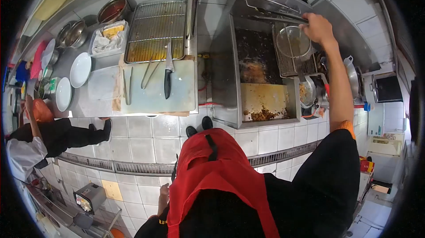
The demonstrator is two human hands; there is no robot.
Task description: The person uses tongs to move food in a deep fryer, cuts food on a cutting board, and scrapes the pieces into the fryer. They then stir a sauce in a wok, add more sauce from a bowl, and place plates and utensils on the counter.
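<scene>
At the back of the deep fryer [248, 54], my right hand [319, 29] is closed around one end of a long, thin, dark tool [281, 14]; its kind I cannot tell. Just below that hand, a round mesh strainer [293, 42] lies over a wire fry basket [283, 63] at the fryer's right side. Brown crumbs [263, 115] cover part of the fryer's front ledge. My left hand [164, 196] hangs low beside my red apron, its fingers loosely apart and partly hidden, with nothing seen in them.
Left of the fryer, a cutting board [181, 81] bears a knife [168, 76] and tongs [150, 73]. Behind it stands a wire-racked tray [155, 30]. White plates [80, 70] and metal bowls line the counter. Another person [26, 151] stands far left. A floor drain [146, 168] crosses the tiles.
</scene>
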